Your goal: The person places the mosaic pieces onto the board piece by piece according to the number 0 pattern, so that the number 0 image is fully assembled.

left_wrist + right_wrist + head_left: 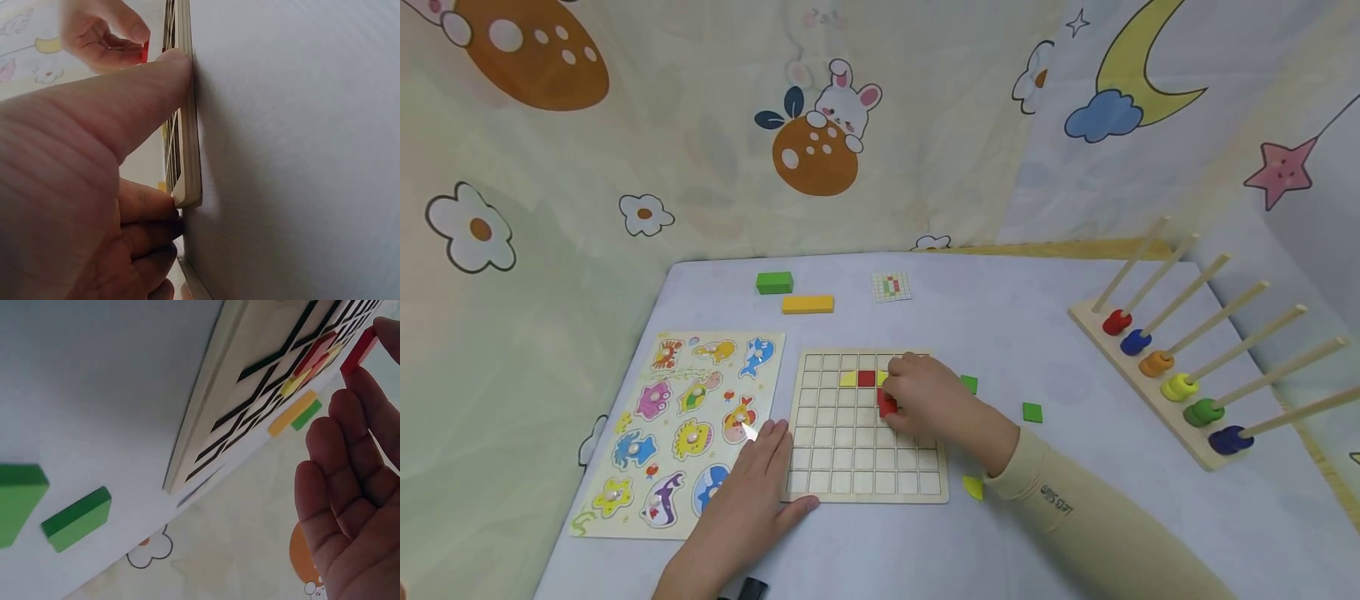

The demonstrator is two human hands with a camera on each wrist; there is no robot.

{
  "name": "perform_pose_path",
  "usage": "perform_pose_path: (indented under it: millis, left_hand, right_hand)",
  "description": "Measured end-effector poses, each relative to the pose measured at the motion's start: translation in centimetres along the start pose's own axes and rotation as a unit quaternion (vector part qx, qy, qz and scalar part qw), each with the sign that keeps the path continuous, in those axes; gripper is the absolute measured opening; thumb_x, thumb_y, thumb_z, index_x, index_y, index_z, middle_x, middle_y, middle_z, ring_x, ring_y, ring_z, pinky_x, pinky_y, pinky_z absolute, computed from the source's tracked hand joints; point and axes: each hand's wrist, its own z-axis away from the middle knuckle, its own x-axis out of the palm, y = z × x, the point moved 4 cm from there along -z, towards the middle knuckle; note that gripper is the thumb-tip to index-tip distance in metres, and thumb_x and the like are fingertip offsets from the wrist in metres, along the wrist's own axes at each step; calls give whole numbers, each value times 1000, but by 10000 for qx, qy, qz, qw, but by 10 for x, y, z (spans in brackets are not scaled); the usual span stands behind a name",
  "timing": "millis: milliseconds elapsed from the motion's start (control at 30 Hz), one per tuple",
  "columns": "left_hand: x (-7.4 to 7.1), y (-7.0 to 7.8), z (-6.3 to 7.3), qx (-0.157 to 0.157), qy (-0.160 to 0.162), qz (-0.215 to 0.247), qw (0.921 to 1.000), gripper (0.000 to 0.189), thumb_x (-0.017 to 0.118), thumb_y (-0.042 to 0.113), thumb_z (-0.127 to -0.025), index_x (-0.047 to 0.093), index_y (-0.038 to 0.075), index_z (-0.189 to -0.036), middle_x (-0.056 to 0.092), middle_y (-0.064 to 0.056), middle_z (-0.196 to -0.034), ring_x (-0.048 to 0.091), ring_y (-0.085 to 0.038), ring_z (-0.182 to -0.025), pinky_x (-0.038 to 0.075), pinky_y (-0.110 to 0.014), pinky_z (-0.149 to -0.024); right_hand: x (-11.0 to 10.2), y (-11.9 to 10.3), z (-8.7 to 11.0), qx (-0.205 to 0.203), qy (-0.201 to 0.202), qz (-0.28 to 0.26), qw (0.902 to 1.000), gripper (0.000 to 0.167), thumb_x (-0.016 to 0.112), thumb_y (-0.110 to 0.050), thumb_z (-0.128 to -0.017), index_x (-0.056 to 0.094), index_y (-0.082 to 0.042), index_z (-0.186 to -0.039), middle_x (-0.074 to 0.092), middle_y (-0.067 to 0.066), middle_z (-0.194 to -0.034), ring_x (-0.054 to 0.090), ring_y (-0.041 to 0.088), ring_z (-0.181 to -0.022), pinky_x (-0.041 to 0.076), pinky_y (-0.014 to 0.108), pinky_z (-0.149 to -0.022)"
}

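Observation:
Between thumb and fingertips, my right hand (925, 396) pinches a red square tile (360, 350) above the wooden grid board (831, 435). In the top part of the grid lie a yellow tile (847, 379) and a red tile (867, 378); another yellow tile (882, 377) is partly hidden by the right hand. A second red tile (314, 355) lies on the board in the right wrist view. My left hand (748, 492) rests at the board's lower left corner, fingers stretched along its left side and thumb (153, 84) against the front edge.
Left of the grid lies an animal puzzle board (640, 454). Behind are a green block (774, 283), a yellow block (808, 305) and a pattern card (891, 287). At right stand a peg rack (1150, 383), a green tile (1032, 412) and a yellow piece (973, 487).

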Motion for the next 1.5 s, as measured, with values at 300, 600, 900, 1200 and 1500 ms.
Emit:
perform_pose_path:
  millis: [300, 600, 900, 1200, 1500]
  left_hand:
    - [2, -1, 0, -5, 7, -9, 10000, 100, 74, 60, -91, 34, 0, -162, 28, -15, -173, 21, -36, -163, 26, -56, -130]
    - [2, -1, 0, -3, 43, -31, 10000, 100, 73, 60, -91, 34, 1, -162, 28, -15, -173, 20, -35, -163, 26, -55, -131]
    - [3, -2, 0, -23, 59, -40, 10000, 101, 74, 61, -91, 34, 2, -162, 28, -13, -174, 20, -34, -163, 26, -55, -131]
    - [2, -2, 0, -12, 23, -16, 10000, 101, 73, 61, -91, 33, 2, -163, 27, -13, -174, 19, -35, -164, 26, -55, -131]
    - [2, -2, 0, -26, 23, -5, 10000, 100, 73, 60, -91, 33, 2, -162, 27, -14, -174, 19, -35, -163, 26, -55, -131]
  right_hand:
    - [6, -7, 0, 11, -160, 123, 9998, 13, 79, -25, -85, 71, -19, -78, 52, -7, -79, 45, 13, -77, 39, 26, -66]
    - [7, -8, 2, -15, -76, 160, 9998, 12, 80, -24, -84, 70, -20, -78, 50, -7, -79, 44, 13, -77, 38, 26, -66]
    - [7, -8, -1, 107, -162, -23, 9998, 14, 80, -22, -85, 70, -20, -76, 51, -7, -78, 46, 14, -78, 40, 26, -67]
    - [7, -4, 0, 350, -294, -373, 9983, 10, 84, -25, -85, 75, -19, -84, 55, -8, -81, 48, 13, -81, 45, 28, -73]
    - [5, 2, 4, 377, -301, -590, 9971, 12, 84, -28, -87, 82, -20, -96, 64, -9, -90, 52, 10, -85, 50, 27, -77]
